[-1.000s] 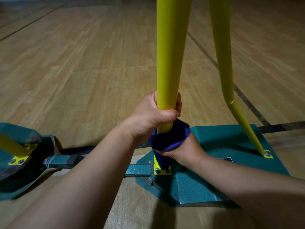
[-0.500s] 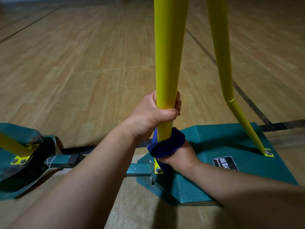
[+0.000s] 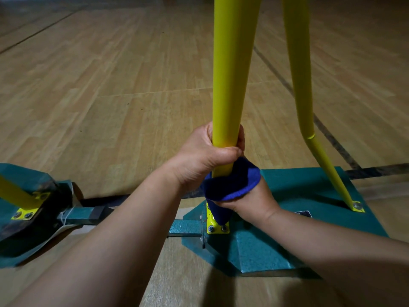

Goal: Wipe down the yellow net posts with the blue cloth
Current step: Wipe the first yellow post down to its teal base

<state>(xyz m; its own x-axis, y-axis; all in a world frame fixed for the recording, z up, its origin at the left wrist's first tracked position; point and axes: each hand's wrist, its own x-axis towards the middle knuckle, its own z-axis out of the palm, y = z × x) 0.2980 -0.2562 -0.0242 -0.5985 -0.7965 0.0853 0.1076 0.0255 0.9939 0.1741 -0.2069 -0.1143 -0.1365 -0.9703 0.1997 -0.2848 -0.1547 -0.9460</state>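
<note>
Teal metal base [image 3: 254,251] on wooden court floor [image 3: 110,85], directly below the fingers. Second teal base [image 3: 24,218] well left of them. Dark floor line [image 3: 332,138] to their right.

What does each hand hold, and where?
Left hand grips the yellow metal post low down; right hand holds the blue cloth wrapped around it just below.

We see the left hand [image 3: 203,158] gripping the near post [image 3: 230,80] low down. Just below, the right hand [image 3: 250,200] holds the cloth [image 3: 232,185] wrapped round the post above its bolted foot. Green base [image 3: 309,229] on wood floor [image 3: 110,85]. Brace [image 3: 298,74] bolted at far right; second base [image 3: 22,218] near left.
</note>
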